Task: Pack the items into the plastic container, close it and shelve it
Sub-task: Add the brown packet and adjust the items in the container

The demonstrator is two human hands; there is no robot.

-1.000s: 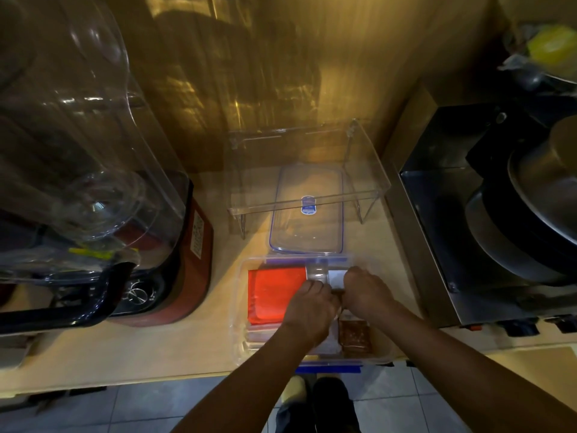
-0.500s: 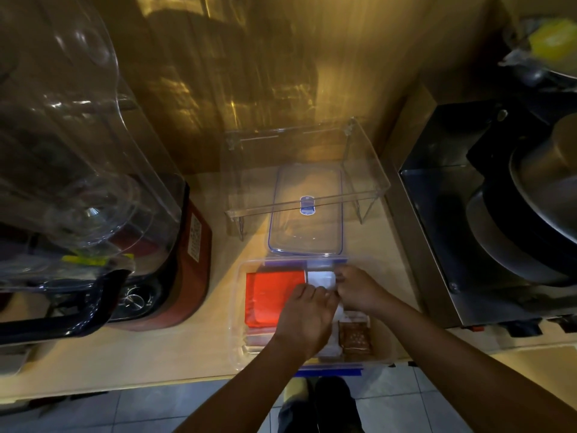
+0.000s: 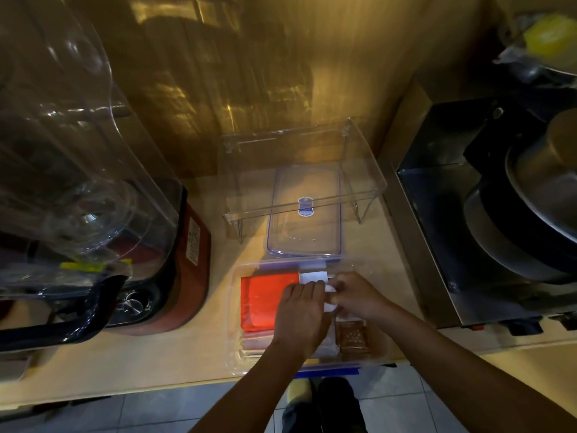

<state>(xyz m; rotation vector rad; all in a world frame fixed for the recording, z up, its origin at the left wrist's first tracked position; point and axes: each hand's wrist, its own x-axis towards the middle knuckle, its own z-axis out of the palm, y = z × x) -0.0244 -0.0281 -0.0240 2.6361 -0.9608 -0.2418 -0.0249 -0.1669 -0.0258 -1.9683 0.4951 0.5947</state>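
Note:
A clear plastic container with blue clips sits open at the counter's front edge. Inside lie an orange-red packet on the left, a white packet in the middle and a brown packet at the front right. My left hand and my right hand are both inside the container, fingers pinched on the white packet between them. The container's clear lid, blue-rimmed with a blue label, lies just behind, partly under a clear acrylic shelf riser.
A large blender with a red base and clear jug stands at the left. A steel appliance holding dark pans fills the right. A wooden wall backs the counter. Tiled floor and my feet show below the counter edge.
Both hands have shifted slightly toward the back of the container, working the white packet; more of the white packet now shows between the fingers.

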